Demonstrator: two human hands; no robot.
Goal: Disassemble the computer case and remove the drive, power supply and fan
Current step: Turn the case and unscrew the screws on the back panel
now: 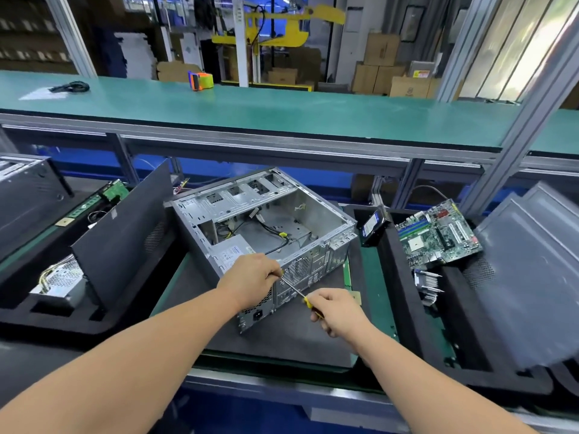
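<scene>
Two hands work at six o'clock: our right hand point(336, 311) grips the screwdriver point(302, 297), our left hand point(253, 281) pinches its shaft at the rigid, sharp-edged computer case point(266, 220), whose boxy power supply point(230, 250) looks heavy, best gripped by its sides

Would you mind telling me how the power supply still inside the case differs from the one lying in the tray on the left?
The power supply in the case is still mounted in the open computer case, near its rear panel; the loose power supply lies outside, in the black tray. The mounted one shows a white label on top; the loose one shows a perforated grille and a bundle of wires. Both are grey metal boxes.
</scene>
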